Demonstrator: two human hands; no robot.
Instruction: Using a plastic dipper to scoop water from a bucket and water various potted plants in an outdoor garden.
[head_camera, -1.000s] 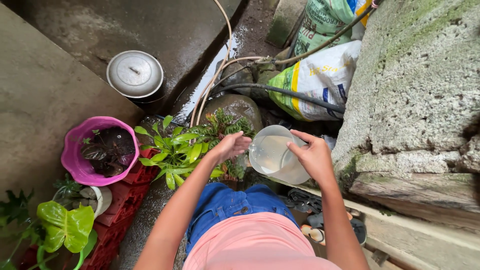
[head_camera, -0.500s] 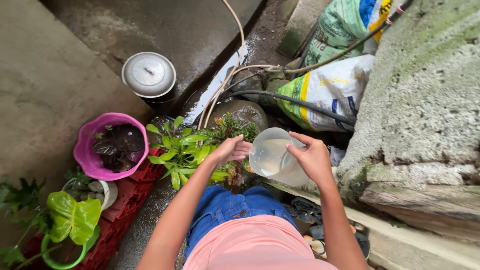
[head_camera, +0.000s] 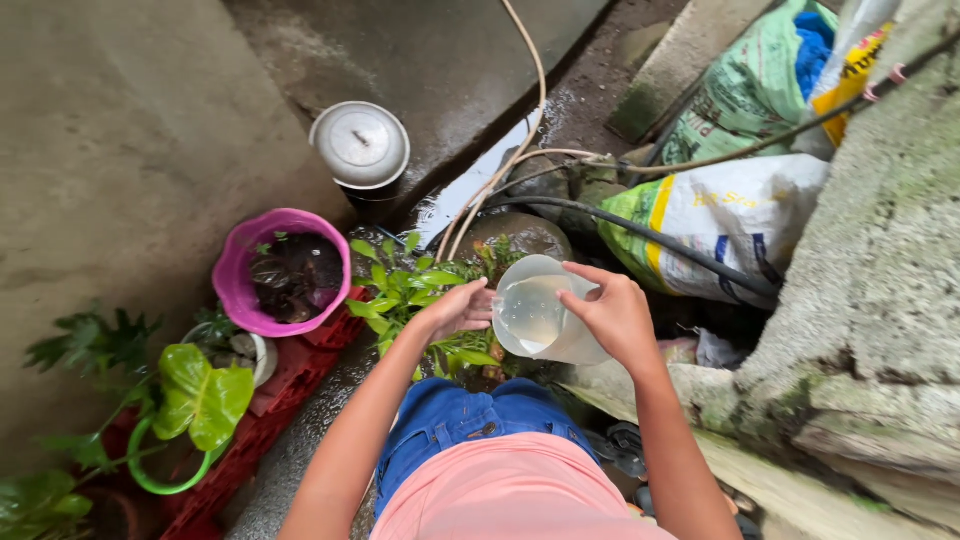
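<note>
Head view: the right hand (head_camera: 615, 315) gripped a clear water-filled jug (head_camera: 540, 318), tilted toward the open, cupped left hand (head_camera: 458, 310) touching its rim. Since a second earlier, both had stayed over the green leafy plant (head_camera: 400, 290). A pink pot (head_camera: 232, 285) stood left, hoses (head_camera: 640, 235) and sacks (head_camera: 735, 225) far right.

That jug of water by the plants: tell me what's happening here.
A person holds a clear plastic jug of water, tilted, over a leafy green plant. The right hand grips the jug's side, and the left hand is cupped at its rim. A pink pot with a dark plant sits to the left on a red crate, and a lidded metal pot stands behind.
</note>
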